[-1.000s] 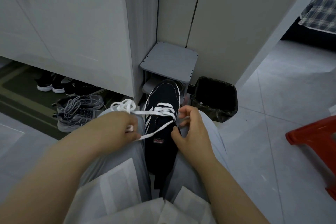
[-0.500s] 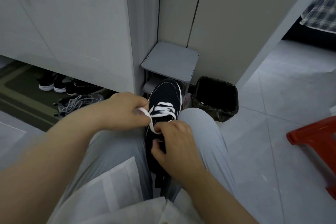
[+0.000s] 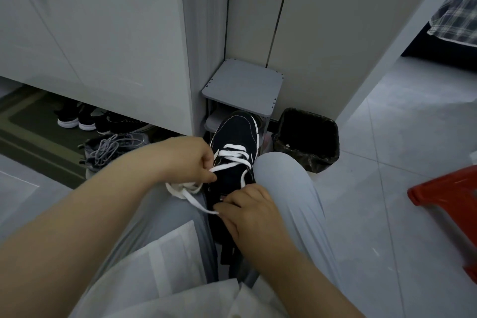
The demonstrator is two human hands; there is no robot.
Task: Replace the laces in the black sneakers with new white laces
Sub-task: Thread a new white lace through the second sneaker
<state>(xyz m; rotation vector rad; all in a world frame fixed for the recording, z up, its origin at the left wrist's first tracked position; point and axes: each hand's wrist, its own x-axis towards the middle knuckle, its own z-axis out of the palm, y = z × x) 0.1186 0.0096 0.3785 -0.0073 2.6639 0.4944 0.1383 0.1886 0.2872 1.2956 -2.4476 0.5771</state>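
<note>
Sneaker heel out of sight between thighs; red stool partly off-frame.

matt black cloth sneaker, flat woven white lace, glossy floor tiles

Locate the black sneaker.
Head view, centre: the black sneaker lies between the person's knees, toe pointing at the grey shelf, black bin to its right; left hand and right hand pinch its white lace.
</note>
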